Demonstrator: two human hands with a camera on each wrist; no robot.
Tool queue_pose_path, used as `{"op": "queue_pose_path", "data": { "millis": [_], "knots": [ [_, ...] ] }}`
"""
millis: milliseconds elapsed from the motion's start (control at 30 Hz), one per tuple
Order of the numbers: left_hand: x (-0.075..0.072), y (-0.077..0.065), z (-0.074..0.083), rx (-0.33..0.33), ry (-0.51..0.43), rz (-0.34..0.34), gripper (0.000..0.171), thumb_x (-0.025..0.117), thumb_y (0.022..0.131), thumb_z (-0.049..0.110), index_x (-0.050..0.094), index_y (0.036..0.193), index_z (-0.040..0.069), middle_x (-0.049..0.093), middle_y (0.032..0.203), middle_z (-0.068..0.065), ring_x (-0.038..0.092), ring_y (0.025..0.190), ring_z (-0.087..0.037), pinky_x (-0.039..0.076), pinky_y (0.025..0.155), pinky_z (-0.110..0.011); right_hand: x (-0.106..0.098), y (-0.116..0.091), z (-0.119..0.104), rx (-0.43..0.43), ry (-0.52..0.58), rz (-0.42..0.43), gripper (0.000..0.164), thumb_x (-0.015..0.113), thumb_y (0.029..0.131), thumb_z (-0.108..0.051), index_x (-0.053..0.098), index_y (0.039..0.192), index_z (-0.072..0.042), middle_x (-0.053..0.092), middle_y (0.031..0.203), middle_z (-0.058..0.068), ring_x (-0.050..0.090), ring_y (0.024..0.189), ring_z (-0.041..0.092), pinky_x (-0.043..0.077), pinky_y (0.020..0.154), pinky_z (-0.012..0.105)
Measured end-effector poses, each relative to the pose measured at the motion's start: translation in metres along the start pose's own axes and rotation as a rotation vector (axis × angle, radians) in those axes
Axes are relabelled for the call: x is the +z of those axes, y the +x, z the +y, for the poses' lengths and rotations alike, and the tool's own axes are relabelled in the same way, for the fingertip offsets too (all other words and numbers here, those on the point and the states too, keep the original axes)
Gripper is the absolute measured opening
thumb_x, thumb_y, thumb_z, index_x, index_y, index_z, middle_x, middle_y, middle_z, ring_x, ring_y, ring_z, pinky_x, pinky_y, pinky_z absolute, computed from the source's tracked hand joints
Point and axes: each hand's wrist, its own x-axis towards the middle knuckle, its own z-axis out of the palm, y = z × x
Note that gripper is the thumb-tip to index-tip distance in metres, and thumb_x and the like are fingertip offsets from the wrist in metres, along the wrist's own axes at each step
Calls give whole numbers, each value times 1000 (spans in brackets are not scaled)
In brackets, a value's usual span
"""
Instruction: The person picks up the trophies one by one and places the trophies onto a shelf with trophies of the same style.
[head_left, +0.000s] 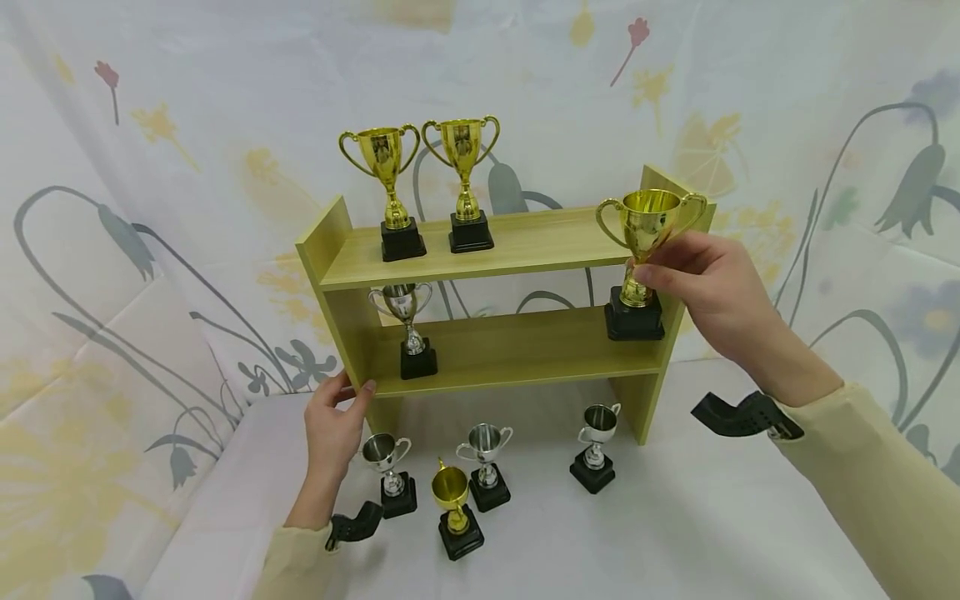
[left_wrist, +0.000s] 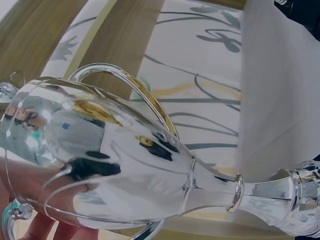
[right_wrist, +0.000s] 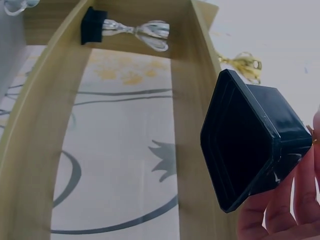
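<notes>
My right hand (head_left: 716,287) pinches a gold trophy cup (head_left: 651,218) by its stem, at the right end of the wooden shelf (head_left: 495,354). The trophy is upright, and the right wrist view looks into the hollow underside of its black base (right_wrist: 240,145). At the shelf's left side panel, my left hand (head_left: 333,433) grips the edge, thumb at the front near the middle board. Close below that hand, a silver trophy (head_left: 382,454) stands on the table; its cup fills much of the left wrist view, partly hiding the fingers (left_wrist: 65,231).
Two gold trophies, one left (head_left: 382,158) and one beside it (head_left: 461,146), stand on the top board. A silver trophy (head_left: 405,308) is on the middle board's left. On the white table (head_left: 540,542) are a gold trophy (head_left: 450,492) and silver ones (head_left: 486,446), (head_left: 598,425).
</notes>
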Motion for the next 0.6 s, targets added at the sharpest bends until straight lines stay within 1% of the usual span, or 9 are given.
{"op": "queue_pose_path", "data": {
  "millis": [100,167,200,433,600],
  "knots": [
    [0,0,-1,1,8,-4,36,72,90,9,68,124,-2,64,108,-15,65,96,-33,45,63,-13,2,4,-1,-3,26,13,18,66,89,7,74,103,-1,73,91,2,64,88,13,50,77,21],
    [0,1,0,5,11,-5,36,72,90,9,68,124,-1,64,108,-15,65,97,-33,45,63,-14,2,6,-2,1,18,19,17,68,90,4,74,104,-2,73,92,1,64,89,14,49,77,20],
    [0,1,0,6,12,-6,36,72,91,10,68,124,-1,64,108,-15,65,96,-32,45,63,-14,3,7,-2,2,26,19,17,68,90,4,74,105,0,73,92,2,64,89,14,49,78,21],
    [0,1,-1,3,-4,-11,36,72,91,10,67,125,-1,64,109,-15,65,97,-32,46,64,-14,5,13,-5,12,26,43,13,70,89,3,74,101,0,72,91,2,63,87,14,49,76,20],
    [0,0,-1,-8,-8,-13,36,72,91,11,68,124,-1,63,109,-15,64,97,-31,47,64,-14,7,17,-7,4,66,53,17,70,89,3,72,105,0,70,93,5,62,87,16,50,75,20]
  ]
}}
